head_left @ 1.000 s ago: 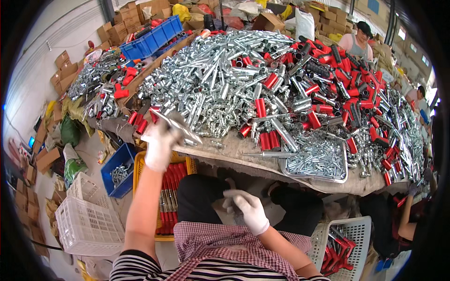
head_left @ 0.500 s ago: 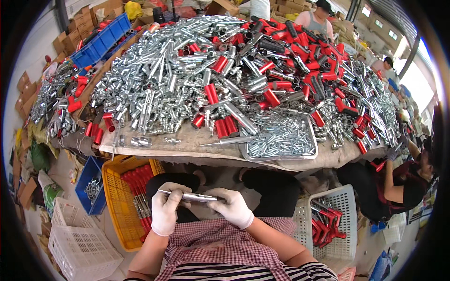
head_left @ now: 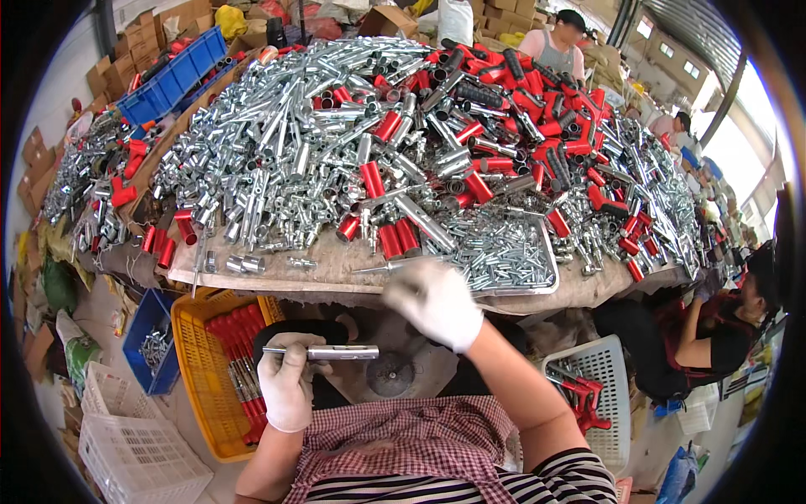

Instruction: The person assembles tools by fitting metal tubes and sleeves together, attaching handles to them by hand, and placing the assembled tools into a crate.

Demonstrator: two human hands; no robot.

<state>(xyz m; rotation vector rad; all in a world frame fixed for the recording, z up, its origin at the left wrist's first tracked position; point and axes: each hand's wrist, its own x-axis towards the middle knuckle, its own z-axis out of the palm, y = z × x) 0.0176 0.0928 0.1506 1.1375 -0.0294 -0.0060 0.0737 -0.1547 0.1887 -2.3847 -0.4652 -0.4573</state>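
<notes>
In my gloved left hand [head_left: 287, 391] I grip a shiny metal tube [head_left: 342, 353] with a thinner rod at its left end, held level above my lap. My right hand [head_left: 432, 302], also in a white glove, reaches over the front edge of the table. Motion blurs its fingers, so I cannot tell whether they hold anything. They are at a slim tool with a thin metal shaft [head_left: 367, 270], which the hand partly hides. Close to that hand stands a clear tray [head_left: 550, 256] of small screw-like metal pieces.
A big heap of metal tubes and red-handled parts [head_left: 395, 160] covers the table [head_left: 323, 270]. Below it stand a yellow crate [head_left: 191, 370] with red-handled tools, a blue bin [head_left: 138, 336] and a white basket [head_left: 620, 378]. One co-worker [head_left: 714, 328] sits at the right; others are behind the heap.
My right hand has left the tube and moved up and forward to the table edge. The left hand still holds the tube, now slightly lower and more level.
</notes>
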